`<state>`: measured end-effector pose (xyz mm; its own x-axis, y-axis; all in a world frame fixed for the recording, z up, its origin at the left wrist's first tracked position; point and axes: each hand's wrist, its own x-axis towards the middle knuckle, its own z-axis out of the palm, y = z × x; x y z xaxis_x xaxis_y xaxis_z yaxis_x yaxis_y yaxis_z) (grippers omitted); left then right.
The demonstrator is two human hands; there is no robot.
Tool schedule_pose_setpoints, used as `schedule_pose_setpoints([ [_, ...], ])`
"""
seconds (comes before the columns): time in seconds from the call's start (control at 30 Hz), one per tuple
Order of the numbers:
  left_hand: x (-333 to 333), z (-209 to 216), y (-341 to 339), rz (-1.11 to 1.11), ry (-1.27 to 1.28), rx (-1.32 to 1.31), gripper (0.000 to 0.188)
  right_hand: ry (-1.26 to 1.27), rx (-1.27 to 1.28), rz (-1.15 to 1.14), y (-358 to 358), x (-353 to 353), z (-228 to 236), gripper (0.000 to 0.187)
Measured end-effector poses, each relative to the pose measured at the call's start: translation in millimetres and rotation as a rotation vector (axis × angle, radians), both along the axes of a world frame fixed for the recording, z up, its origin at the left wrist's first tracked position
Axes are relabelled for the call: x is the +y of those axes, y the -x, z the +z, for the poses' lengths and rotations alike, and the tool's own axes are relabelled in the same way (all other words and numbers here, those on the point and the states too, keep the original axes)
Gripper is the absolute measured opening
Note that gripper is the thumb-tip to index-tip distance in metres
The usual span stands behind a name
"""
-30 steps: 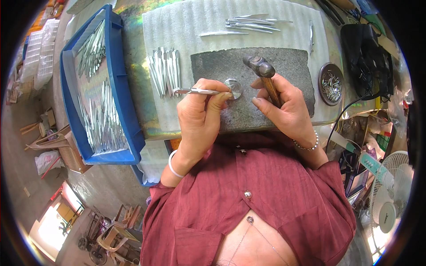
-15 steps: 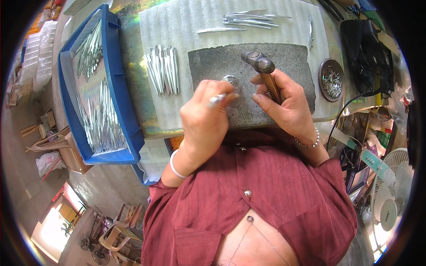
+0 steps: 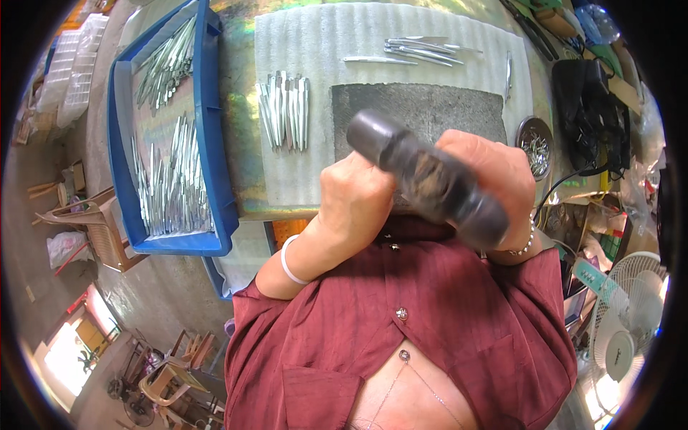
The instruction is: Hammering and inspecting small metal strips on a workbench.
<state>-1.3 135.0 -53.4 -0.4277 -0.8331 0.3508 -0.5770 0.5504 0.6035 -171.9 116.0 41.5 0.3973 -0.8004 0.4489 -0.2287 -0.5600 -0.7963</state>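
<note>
My right hand is closed round the handle of a hammer. The hammer is raised close to the view, its dark metal head slanting and slightly blurred; most of the handle is hidden. Under the head's left end my left hand is closed in a fist at the near edge of a dark grey slab. Its fingertips and whatever they pinch are out of sight. Left of the slab, several slim silver metal pieces lie in a row. Beyond it rests a loose pile of similar pieces.
A white foam sheet lies under the slab. At left, a blue tray holds many silver pieces. At right are a round dish of small metal bits, a black bag-like object and a cable. A white fan stands lower right.
The hammer has risen toward the view, its head now over my left hand. My left hand has shifted slightly right and nearer; the silver piece seen in it before is now hidden.
</note>
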Motion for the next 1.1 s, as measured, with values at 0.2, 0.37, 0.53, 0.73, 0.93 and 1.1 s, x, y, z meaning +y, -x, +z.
schedule_pose_setpoints([
  [0.2,0.1,14.7,-0.3,-0.115,-0.109,-0.075,0.026,-0.112,0.114,0.040,-4.2,1.5,7.5,0.018],
  [0.37,-3.4,24.8,0.1,0.058,0.011,0.006,0.019,-0.291,0.099,-0.012,1.5,10.6,14.6,0.028],
  [0.53,-7.6,20.5,2.4,0.066,0.022,0.141,0.016,-0.656,-0.085,-0.037,29.6,27.7,22.9,0.041],
  [0.73,-8.8,22.4,1.2,0.056,-0.006,0.140,0.017,-0.454,0.103,-0.083,36.8,36.0,29.0,0.039],
  [0.93,-10.7,18.6,1.8,0.052,0.024,0.123,0.017,-0.285,0.214,-0.046,41.7,40.2,35.8,0.038],
  [1.1,-11.6,22.7,0.8,0.049,0.008,0.134,0.016,-0.148,0.335,-0.060,42.1,42.5,46.7,0.039],
])
